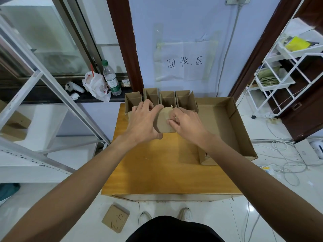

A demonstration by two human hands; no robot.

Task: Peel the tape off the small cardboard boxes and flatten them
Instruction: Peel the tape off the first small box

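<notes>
Wood table (157, 172), big cardboard tray (236, 123) on its right side, row of 4 open boxes (167, 97) along the back edge. The small box (164, 124) I'm working on sits just in front of that row, between both hands. Left hand (141, 119) is wrapped round its left side. Right hand (187, 123) is on the face turned twd me, fingertips pinching smth, prob the tape, can't rly see it. So the peel goes rightward imo, away from the left.
</notes>
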